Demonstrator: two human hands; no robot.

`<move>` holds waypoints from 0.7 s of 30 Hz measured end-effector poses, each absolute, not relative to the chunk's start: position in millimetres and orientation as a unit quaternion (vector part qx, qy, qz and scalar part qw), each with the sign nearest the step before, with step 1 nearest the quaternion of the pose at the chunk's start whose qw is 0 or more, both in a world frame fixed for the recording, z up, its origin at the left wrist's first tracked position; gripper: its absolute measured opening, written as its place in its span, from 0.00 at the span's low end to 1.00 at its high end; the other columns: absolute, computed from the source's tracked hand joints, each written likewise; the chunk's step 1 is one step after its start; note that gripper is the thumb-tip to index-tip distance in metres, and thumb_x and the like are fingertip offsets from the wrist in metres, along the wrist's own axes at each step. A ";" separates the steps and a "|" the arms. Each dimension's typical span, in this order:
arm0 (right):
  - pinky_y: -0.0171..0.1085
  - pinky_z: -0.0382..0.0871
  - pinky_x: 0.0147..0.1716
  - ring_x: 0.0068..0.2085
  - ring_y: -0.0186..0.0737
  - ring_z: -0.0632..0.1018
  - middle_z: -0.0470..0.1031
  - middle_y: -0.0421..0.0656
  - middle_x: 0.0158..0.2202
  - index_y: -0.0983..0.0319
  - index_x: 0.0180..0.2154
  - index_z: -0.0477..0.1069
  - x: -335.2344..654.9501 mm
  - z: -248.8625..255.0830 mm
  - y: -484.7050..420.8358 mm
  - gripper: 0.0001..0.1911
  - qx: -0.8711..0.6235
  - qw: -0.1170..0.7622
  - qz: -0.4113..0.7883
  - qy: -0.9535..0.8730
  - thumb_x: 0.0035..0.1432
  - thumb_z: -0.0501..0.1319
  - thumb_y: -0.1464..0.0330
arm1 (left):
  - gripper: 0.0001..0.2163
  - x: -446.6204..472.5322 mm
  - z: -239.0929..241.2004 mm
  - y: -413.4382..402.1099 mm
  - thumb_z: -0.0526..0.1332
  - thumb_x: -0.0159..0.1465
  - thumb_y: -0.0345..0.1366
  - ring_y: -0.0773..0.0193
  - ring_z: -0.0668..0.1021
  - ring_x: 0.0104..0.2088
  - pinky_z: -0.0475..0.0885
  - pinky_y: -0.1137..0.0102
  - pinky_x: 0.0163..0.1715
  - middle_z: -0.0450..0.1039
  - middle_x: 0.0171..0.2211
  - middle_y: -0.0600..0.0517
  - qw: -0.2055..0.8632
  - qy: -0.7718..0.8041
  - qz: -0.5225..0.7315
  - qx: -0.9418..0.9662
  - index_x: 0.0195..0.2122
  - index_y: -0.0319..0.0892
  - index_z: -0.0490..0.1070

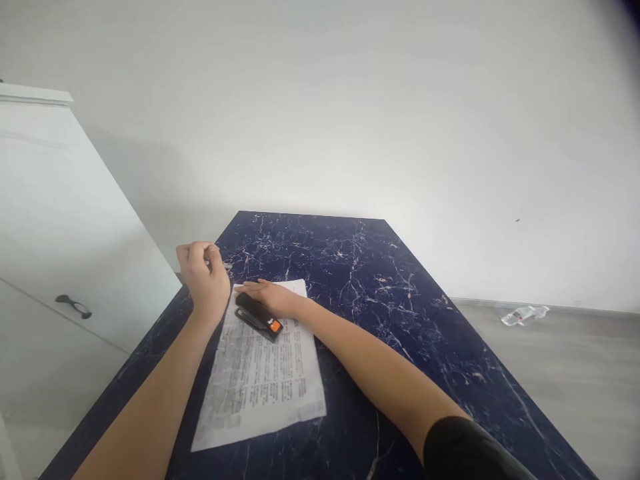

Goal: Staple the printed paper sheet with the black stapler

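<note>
A sheet of printed paper (270, 393) lies at a slight angle on the dark blue marbled table (365, 280). On its upper part rests a black stapler (257, 315) with an orange patch on its near end. My right hand (273, 297) lies flat over the paper's far edge, fingers stretched to the left, against the far side of the stapler. To the left, my left hand (206, 277) is raised above the table edge with its fingers curled in; what they hold, if anything, is hidden. A small pale item (227, 266) shows just beside that hand, too small to name.
A white cabinet (75, 200) with a dark handle (73, 307) stands close on the left. Behind the table is a plain pale wall (320, 107). Clear crumpled plastic (524, 315) lies on the floor (575, 373) at the right, by the wall.
</note>
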State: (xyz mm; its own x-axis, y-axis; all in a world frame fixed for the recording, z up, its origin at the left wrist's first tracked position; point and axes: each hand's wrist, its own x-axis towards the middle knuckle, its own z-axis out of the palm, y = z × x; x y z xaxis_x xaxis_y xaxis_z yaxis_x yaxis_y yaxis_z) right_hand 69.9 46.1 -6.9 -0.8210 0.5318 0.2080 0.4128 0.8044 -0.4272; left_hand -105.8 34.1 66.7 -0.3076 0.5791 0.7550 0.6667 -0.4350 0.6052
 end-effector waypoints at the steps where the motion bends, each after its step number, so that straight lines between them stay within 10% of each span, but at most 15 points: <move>1: 0.54 0.49 0.71 0.73 0.48 0.59 0.60 0.47 0.73 0.58 0.67 0.64 84.5 -6.9 39.3 0.23 -0.255 0.166 0.185 -0.935 0.76 0.49 0.69 | 0.08 -102.1 67.0 32.0 0.52 0.72 0.35 0.56 0.74 0.45 0.73 0.64 0.47 0.68 0.43 0.45 0.031 -0.521 -0.603 -0.603 0.38 0.44 0.68; 7: 0.56 0.50 0.71 0.72 0.49 0.61 0.65 0.46 0.70 0.54 0.66 0.67 161.0 -8.7 11.0 0.22 -0.310 0.213 0.221 -0.900 0.75 0.51 0.67 | 0.12 -63.4 53.7 11.2 0.51 0.74 0.40 0.56 0.76 0.44 0.73 0.61 0.50 0.73 0.40 0.47 -0.098 -0.398 -0.482 -0.774 0.38 0.44 0.71; 13: 0.45 0.73 0.52 0.49 0.45 0.79 0.80 0.47 0.47 0.60 0.48 0.76 186.5 4.9 1.1 0.15 -0.463 0.452 0.276 -0.711 0.71 0.53 0.63 | 0.20 -39.6 32.1 -3.8 0.69 0.63 0.49 0.45 0.74 0.60 0.67 0.50 0.62 0.76 0.55 0.43 -0.264 -0.182 -0.204 -0.925 0.54 0.51 0.76; 21: 0.45 0.74 0.49 0.48 0.46 0.79 0.78 0.46 0.50 0.56 0.54 0.73 214.5 24.5 -76.2 0.20 -0.418 0.340 0.318 -0.780 0.62 0.68 0.58 | 0.12 -37.3 15.7 3.2 0.69 0.64 0.47 0.55 0.80 0.38 0.75 0.61 0.39 0.78 0.39 0.47 -0.208 -0.248 -0.266 -0.908 0.43 0.46 0.77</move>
State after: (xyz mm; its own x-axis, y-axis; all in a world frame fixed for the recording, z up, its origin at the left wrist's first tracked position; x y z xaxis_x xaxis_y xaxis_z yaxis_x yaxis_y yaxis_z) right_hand 214.5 -76.2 24.5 -0.4197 0.8683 0.2644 0.4366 0.4485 -0.7799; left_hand -37.3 3.2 15.7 0.7357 0.5608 0.3798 0.3402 -0.7908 0.5088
